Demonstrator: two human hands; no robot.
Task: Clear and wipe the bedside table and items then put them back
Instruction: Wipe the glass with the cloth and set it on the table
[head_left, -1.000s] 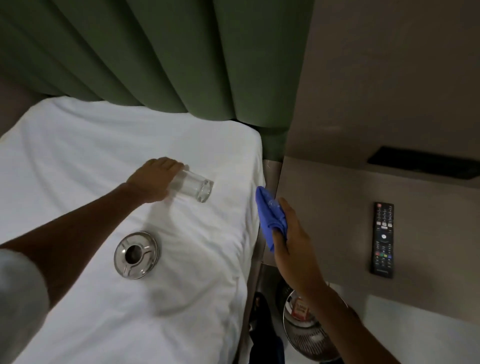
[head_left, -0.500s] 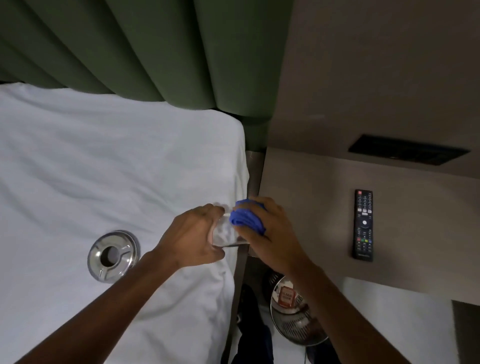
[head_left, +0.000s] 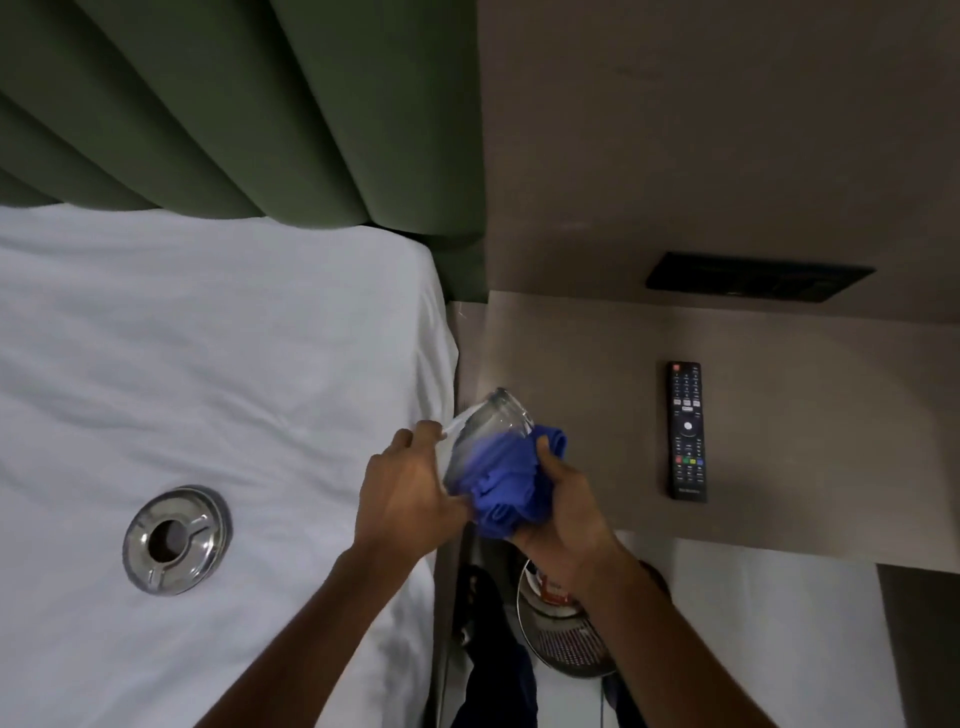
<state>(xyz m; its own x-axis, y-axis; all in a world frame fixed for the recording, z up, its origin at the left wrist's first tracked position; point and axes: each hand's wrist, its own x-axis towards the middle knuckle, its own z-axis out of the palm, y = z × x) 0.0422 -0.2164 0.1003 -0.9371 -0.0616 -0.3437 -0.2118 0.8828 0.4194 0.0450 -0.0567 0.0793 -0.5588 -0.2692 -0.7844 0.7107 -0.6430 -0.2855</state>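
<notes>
My left hand (head_left: 405, 499) grips a clear drinking glass (head_left: 493, 421), tilted with its base up and away, over the gap between bed and bedside table. My right hand (head_left: 563, 506) holds a bunched blue cloth (head_left: 506, 480) pressed into and against the glass. A black remote control (head_left: 687, 431) lies on the brown bedside table (head_left: 810, 426) to the right. A round metal ashtray (head_left: 175, 540) rests on the white bed sheet (head_left: 218, 364) to the left.
A green padded headboard (head_left: 249, 109) rises behind the bed. A dark recessed panel (head_left: 758, 275) sits in the wall above the table. Below my hands stands a metal mesh waste bin (head_left: 561, 644) with a red packet inside, next to dark trouser legs.
My left hand lifted the glass off the bed and brought it right to the table's edge. My right hand met it and pushed the blue cloth into the glass, which now tilts upward.
</notes>
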